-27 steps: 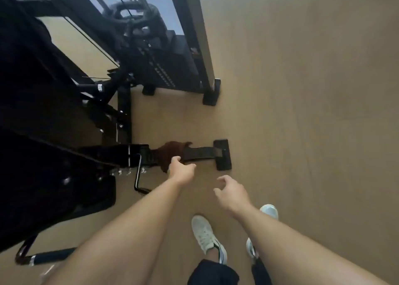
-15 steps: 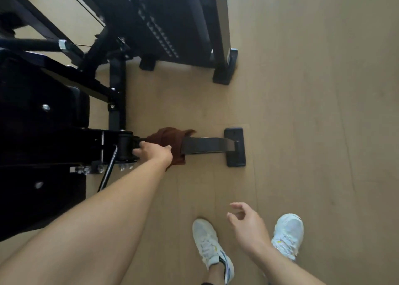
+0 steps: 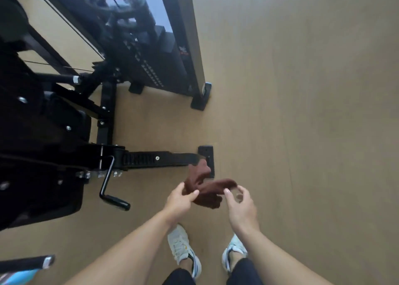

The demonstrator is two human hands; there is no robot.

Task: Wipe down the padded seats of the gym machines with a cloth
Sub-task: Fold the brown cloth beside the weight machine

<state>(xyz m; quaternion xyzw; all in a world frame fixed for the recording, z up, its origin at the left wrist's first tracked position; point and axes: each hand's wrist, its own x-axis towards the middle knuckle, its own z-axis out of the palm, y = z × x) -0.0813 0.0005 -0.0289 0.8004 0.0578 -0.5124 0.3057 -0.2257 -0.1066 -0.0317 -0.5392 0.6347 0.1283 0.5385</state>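
A dark brown cloth hangs bunched in the air between my two hands, above the wooden floor. My left hand pinches its left end with thumb and fingers. My right hand holds its right end, fingers curled round the fabric. The black padded seat of the gym machine fills the left side, apart from both hands. The machine's black base bar runs to the right, just beyond the cloth.
A black crank handle sticks out below the seat frame. The weight stack and its upright post stand at the top. A foot plate ends the base bar. My white shoes stand on open wooden floor.
My left hand lifted the cloth off the base bar and drew it back toward me. My right hand came up and took hold of its other end.
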